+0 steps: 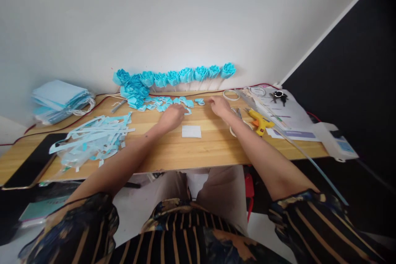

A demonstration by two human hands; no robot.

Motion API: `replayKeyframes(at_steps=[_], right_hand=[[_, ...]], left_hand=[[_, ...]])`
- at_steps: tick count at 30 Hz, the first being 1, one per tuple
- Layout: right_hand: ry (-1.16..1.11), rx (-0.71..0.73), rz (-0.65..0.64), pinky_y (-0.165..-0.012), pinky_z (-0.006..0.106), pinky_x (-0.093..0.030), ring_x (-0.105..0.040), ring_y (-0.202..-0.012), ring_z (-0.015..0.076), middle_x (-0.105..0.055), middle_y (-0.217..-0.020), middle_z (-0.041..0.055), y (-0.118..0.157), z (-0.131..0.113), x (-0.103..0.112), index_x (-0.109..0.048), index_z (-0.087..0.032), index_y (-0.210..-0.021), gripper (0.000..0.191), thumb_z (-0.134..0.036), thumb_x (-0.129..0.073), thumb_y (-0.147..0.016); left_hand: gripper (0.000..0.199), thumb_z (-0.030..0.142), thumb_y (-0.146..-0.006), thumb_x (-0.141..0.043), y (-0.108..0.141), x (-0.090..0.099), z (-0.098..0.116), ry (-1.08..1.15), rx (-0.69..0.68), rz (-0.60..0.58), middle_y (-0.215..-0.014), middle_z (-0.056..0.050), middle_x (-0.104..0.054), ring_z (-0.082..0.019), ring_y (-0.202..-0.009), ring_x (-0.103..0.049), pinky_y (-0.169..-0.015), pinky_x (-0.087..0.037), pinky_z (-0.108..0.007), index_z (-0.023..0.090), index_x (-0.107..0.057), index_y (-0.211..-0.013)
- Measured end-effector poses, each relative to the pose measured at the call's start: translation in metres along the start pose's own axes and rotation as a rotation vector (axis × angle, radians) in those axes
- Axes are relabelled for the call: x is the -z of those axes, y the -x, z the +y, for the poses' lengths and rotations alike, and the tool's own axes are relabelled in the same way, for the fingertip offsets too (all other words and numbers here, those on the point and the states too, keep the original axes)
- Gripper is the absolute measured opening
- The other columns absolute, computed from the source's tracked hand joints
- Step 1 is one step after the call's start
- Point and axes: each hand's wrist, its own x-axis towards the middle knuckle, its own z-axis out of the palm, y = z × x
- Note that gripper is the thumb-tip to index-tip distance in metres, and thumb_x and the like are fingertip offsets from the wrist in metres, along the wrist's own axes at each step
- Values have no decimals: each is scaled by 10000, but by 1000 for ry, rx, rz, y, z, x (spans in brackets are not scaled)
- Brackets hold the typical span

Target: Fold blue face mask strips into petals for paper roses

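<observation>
Left hand [172,117] at the near side of scattered folded blue pieces [168,100]; right hand [220,106] apart from it, just beside a lone blue piece [199,101]; whether either grips anything, I cannot tell; white rectangle [191,131] flat on the wooden table [179,153]; blue flowers [186,75] in a row behind.

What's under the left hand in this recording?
Blue pieces lie on the table just beyond the left hand, one right by its fingertips. Directly beneath the palm, the hand covers everything, so I cannot tell.
</observation>
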Motion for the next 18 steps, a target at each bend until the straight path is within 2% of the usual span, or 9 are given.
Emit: replayKeyframes(at_steps=[2,4,7,9,13,18], right_hand=[[47,26,-59,-979,345,-473,-639,-1135,242,-709,-1221,82,4,-10,-6,-690,-216,-1198,443,-93,-418,-870],[70,147,-82,-994,368,-461,-630,-1153,262,-692,-1255,86,8,-21,-11,-673,-227,-1238,453,-108,-416,-884],[68,290,-55,-1032,378,-434,-598,-1202,265,-648,-1331,68,15,-32,-12,-657,-231,-1260,466,-99,-415,-885],[66,292,-43,-1047,365,-422,-588,-1217,251,-644,-1337,61,19,-29,-5,-664,-228,-1248,460,-93,-415,-886],[64,171,0,-1022,334,-437,-607,-1195,225,-670,-1299,60,15,-1,20,-669,-231,-1243,439,-132,-389,-920],[146,-26,31,-937,347,-473,-648,-1111,254,-701,-1238,93,-3,50,48,-699,-228,-1200,387,-222,-423,-928]], left_hand=[[381,116,-871,-415,-5,-6,5,0,-25,-25,-1060,-121,-719,-244,-1034,-631,-951,-478,-405,165,-729,-1082],[382,120,-871,-416,-9,-9,5,11,18,-19,-1060,-125,-719,-239,-1031,-633,-954,-481,-405,166,-726,-1090],[409,127,-874,-405,-6,-5,0,50,106,41,-1108,-124,-719,-246,-1062,-630,-960,-488,-405,150,-703,-1153],[405,144,-882,-402,0,-1,-3,85,126,85,-1138,-112,-718,-249,-1077,-630,-972,-486,-412,153,-702,-1154],[376,191,-893,-419,11,6,-5,172,164,166,-1167,-96,-716,-254,-1103,-626,-997,-479,-426,171,-714,-1125],[355,227,-897,-441,16,7,-4,254,229,256,-1130,-83,-727,-250,-1074,-640,-989,-485,-425,195,-719,-1114]])
